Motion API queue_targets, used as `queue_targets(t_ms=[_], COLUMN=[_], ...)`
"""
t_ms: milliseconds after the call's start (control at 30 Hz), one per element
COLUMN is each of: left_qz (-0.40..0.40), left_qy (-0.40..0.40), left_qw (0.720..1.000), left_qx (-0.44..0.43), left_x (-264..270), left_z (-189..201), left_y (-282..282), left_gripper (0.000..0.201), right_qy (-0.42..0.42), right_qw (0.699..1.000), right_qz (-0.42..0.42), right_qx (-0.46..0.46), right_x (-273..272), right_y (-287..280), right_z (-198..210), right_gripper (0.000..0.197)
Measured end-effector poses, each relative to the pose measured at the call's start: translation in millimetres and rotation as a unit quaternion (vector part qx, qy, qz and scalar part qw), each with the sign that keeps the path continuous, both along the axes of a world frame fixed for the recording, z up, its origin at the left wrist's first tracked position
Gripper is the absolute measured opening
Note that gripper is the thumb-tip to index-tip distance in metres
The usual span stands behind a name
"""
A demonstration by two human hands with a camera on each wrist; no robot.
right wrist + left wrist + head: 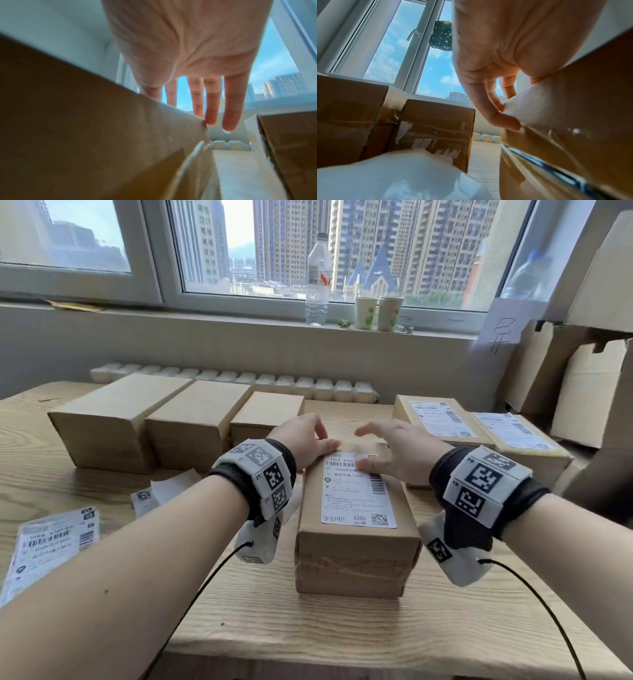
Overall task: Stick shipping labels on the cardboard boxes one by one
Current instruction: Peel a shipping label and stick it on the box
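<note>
At frame centre, the left hand [303, 440] and right hand [394, 453], fingers spread flat and gripping nothing, press a shipping label [356, 491] onto a cardboard box [356, 556] to bond it.

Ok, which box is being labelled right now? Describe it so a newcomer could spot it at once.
On the wooden table below the window, it is the cardboard box standing alone nearest the camera, between both hands. The right hand lies flat on its label; the left hand touches the label's far corner. The three boxes behind on the left are bare; the two on the right are untouched.
</note>
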State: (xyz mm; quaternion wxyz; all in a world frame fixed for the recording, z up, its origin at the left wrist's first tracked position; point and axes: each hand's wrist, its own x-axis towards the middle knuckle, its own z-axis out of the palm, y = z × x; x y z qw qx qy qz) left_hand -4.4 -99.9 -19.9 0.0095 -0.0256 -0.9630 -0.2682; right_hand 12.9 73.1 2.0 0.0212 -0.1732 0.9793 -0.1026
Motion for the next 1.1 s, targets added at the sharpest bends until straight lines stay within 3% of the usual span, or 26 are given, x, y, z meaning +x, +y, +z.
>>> queue_targets(t_ms=[200,333,533,633,767,967,1100], left_qz=[-0.002,-0.043,-0.149,-0.172,-0.187,-0.19,-0.184], left_qy=[0.056,0.057,-0.083,-0.137,-0.187,-0.195,-0.19], left_qw=[0.995,0.991,0.985,0.974,0.958,0.956,0.961], left_qx=[-0.084,-0.112,-0.005,-0.057,-0.114,-0.104,-0.081], left_x=[6.5,17.4,45.8,53.2,56.8,57.0,57.2], left_z=[1.0,7.6,18.5,21.2,22.9,23.2,19.3], left_y=[5.1,1.4,-12.8,-16.8,-11.8,-11.3,-15.1], left_gripper=[0.03,0.03,0.061,0.088,0.105,0.106,0.104], right_qy=[-0.127,-0.122,-0.116,-0.137,-0.169,-0.206,-0.199], right_qw=[0.992,0.992,0.989,0.988,0.985,0.978,0.975], right_qz=[0.02,0.002,-0.04,-0.035,-0.012,-0.001,-0.027], right_qx=[-0.006,-0.041,-0.084,-0.067,-0.027,-0.043,-0.092], right_x=[28.3,35.7,37.4,38.0,43.2,43.3,43.3], right_y=[12.4,16.1,19.2,17.9,14.6,21.7,26.8], right_z=[0.1,-2.0,-11.0,-6.5,-1.4,-1.2,2.3], right_gripper=[0.087,0.088,0.11,0.112,0.11,0.117,0.096])
